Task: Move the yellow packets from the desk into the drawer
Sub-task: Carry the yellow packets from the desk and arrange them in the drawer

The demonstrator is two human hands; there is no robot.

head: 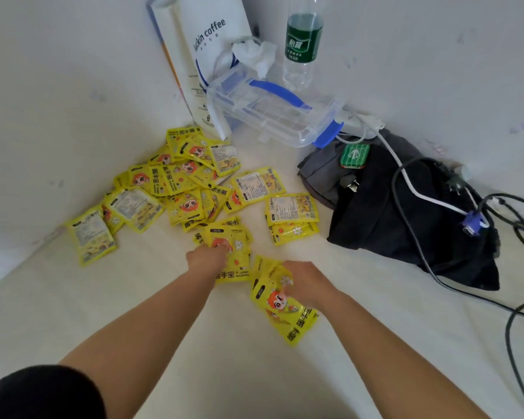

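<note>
White desk point(73, 313) in a corner. Far left-centre: white coffee bag point(206, 40) against the wall, then clear plastic box point(273, 107) with blue latches, water bottle point(303, 40) behind it. Right: black backpack point(406, 213) with cables point(521, 313) draped over it. Yellow packets point(176, 182) lie scattered in a loose pile centre-left, facing every way, some face up, some back up; no common long axis. Left hand point(208, 257) is curled down on a small stack of packets at the pile's near edge, fingers closing on them. Right hand point(306, 282) grips a bunch of packets point(280, 309), their long sides running near-right from the hand. Drawer not in view.
</note>
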